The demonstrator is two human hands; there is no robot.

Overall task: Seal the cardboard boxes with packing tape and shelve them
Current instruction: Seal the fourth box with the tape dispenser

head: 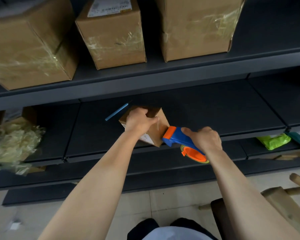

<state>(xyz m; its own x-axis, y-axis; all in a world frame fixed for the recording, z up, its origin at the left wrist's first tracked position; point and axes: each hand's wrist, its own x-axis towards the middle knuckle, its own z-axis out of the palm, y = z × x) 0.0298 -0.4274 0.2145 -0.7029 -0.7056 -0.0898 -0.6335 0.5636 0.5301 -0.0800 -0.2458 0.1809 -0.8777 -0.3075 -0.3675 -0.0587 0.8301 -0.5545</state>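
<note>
Small cardboard box (160, 129) stands on the dark lower shelf (97, 135), near its front edge and turned corner-on to the camera. The left hand (139, 121) comes over the box from above, fingers curled over its top edge and clamping it. The tape dispenser (177, 138), blue with orange parts, has its orange front end pressed against the box's right face. The right hand (204, 138) is wrapped round the dispenser's handle, with the roll hanging below the wrist. A thin strand of clear tape shows on the box face just above the dispenser's nose.

Just behind the box, to its left, a slim blue stick (117, 112) lies slantwise on the same shelf. At the far left of that shelf sits a heap of crumpled clear wrap (12, 144). A bright green packet (274, 141) lies far to the right.

On the upper shelf (163, 73) three larger cartons stand in a row, all bearing tape: the left carton (28, 45), the middle carton (114, 37) and the right carton (197, 26). A wooden stool (280, 201) stands on the pale floor at the lower right.
</note>
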